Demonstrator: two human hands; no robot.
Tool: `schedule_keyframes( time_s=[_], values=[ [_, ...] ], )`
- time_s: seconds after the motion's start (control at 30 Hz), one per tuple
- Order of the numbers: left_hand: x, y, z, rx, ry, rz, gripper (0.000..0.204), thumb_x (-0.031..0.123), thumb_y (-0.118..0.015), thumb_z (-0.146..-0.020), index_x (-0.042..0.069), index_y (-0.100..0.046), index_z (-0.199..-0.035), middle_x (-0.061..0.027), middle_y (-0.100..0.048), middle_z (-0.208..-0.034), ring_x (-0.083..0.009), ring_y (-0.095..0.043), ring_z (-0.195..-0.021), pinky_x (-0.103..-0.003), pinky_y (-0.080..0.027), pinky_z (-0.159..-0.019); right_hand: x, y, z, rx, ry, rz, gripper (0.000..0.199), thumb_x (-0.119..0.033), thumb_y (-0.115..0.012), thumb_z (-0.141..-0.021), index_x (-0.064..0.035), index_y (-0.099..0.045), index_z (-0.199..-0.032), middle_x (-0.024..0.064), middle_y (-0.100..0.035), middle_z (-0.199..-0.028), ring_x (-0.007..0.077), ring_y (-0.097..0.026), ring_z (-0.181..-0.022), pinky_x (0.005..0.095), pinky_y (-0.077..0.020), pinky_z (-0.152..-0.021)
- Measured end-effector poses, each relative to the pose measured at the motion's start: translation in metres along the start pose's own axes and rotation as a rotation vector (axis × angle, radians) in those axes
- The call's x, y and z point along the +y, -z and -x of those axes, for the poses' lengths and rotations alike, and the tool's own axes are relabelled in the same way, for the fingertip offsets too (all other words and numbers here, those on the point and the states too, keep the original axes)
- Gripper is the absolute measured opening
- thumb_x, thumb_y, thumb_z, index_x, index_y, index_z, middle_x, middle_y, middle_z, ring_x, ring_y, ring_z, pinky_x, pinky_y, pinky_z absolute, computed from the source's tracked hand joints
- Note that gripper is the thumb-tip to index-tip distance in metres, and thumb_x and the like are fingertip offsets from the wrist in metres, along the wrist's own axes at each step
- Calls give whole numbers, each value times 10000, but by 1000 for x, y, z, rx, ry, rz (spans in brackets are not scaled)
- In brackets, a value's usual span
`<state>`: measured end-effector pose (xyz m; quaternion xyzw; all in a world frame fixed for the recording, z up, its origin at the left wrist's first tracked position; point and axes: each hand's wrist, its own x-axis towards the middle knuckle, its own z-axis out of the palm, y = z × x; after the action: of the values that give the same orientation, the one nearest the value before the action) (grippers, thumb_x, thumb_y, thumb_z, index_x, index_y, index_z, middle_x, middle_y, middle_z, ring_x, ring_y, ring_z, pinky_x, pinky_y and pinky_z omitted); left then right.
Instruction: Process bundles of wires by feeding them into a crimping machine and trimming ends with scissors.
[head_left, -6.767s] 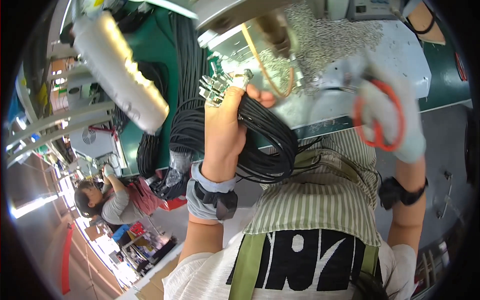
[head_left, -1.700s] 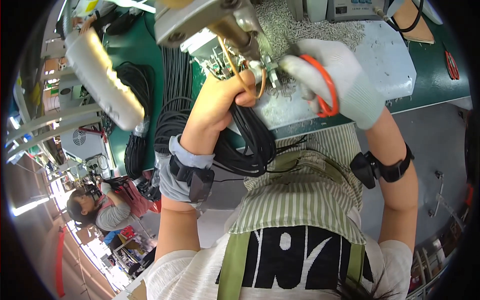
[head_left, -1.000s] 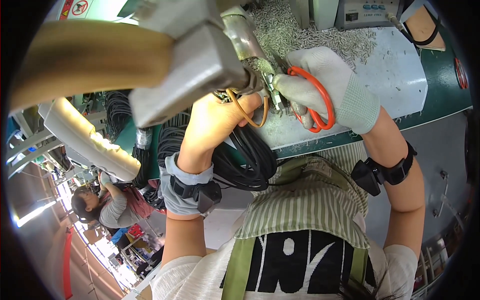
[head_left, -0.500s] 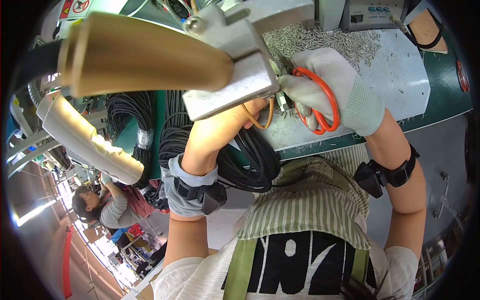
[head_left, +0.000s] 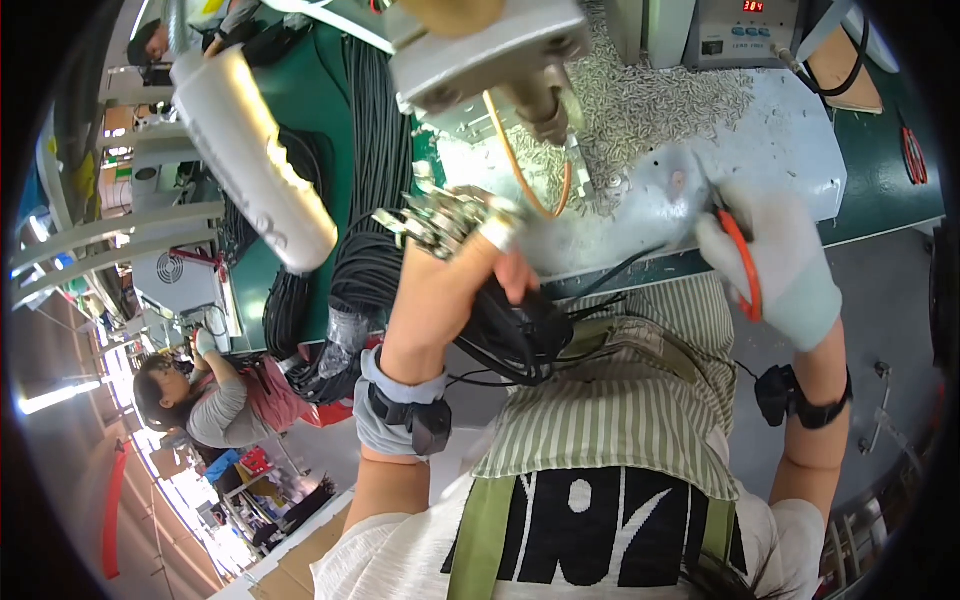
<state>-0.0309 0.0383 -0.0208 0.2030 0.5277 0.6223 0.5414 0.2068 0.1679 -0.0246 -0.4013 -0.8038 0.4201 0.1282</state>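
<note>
My left hand (head_left: pixel 452 275) is bare and closed around a bundle of black cables (head_left: pixel 510 335). Shiny metal connectors (head_left: pixel 450 222) stick out past its fingers, and the cables hang down toward my lap. My right hand (head_left: pixel 785 260), in a whitish glove, grips cutters with red handles (head_left: pixel 745 262); their dark tips point up and left over a pale metal plate (head_left: pixel 815 170). Motion blurs both hands somewhat. Apart from the hands, beyond the connectors, stands a grey press head (head_left: pixel 490 60) with an orange-brown loop (head_left: pixel 520 165) hanging by it.
Many small metal pins (head_left: pixel 660 110) lie heaped on the plate. A grey control box (head_left: pixel 745 35) stands behind. More black cables (head_left: pixel 370 130) lie on the green bench at left, beneath a lit lamp (head_left: pixel 255 160). Red-handled pliers (head_left: pixel 912 155) rest far right. Co-workers (head_left: pixel 215 395) are at left.
My hands were close together under the press head; now they are apart. The left has drawn out with the cable bundle, and the right has moved right with the cutters. The view has shifted.
</note>
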Motion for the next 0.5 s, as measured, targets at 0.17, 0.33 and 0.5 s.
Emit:
schedule_keyframes(
  time_s=[0.17,0.33,0.5],
  values=[
    [14,-29,30,-398,267,-462,117,27,-579,-874,-22,-546,-975,-71,-603,-726,-95,-578,-626,-213,-452,-556,-50,-6,26,71,90,-101,151,-146,-577,-788,1,-547,-767,122,-493,-566,158,-577,-539,322,-430,-525],
    [0,-41,55,-277,211,-260,196,40,-588,-882,-30,-535,-1058,-73,-611,-761,-78,-568,-647,-208,-444,-575,-69,-8,35,-196,9,-369,179,-181,-617,-793,-8,-569,-796,123,-556,-605,206,-577,-519,316,-449,-512],
    [10,-30,61,-397,181,-292,201,58,-584,-897,-21,-539,-1076,-75,-626,-848,-75,-566,-674,-232,-457,-594,-60,-24,54,23,134,-416,114,-92,-596,-776,15,-573,-808,73,-558,-576,115,-536,-483,266,-419,-474]
  ],
)
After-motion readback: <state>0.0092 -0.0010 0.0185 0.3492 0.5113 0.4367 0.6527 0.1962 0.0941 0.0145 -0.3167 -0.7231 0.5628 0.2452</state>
